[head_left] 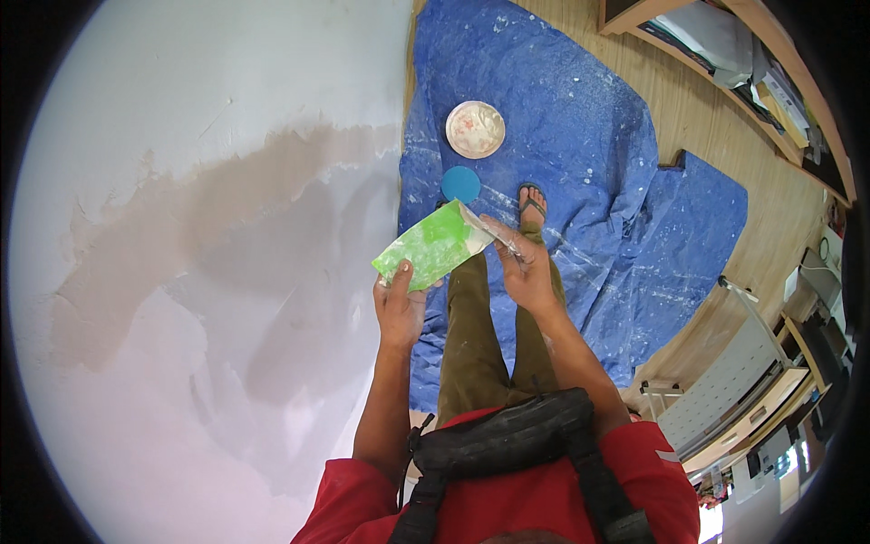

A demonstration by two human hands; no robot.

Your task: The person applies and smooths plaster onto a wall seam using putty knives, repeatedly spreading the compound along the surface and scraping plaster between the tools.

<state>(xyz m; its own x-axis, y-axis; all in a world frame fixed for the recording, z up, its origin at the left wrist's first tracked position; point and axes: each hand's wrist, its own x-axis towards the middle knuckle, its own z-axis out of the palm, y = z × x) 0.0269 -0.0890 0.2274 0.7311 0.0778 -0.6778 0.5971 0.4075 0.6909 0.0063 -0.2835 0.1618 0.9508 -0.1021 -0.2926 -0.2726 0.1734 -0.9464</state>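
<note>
In the head view, a green board [421,249] sits at mid-frame, its lower edge gripped by the left hand [400,308], thumb on top; the right hand [526,269] has fingers at its putty-smeared right end, whether gripping I cannot tell.

Bright light casts soft shadows [294,349] on the wall [208,299]; fisheye distortion bends edges.

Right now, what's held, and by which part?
A green sheet, by its lower-left end, in the left hand. The right hand is at the opposite end; grip unclear.
</note>
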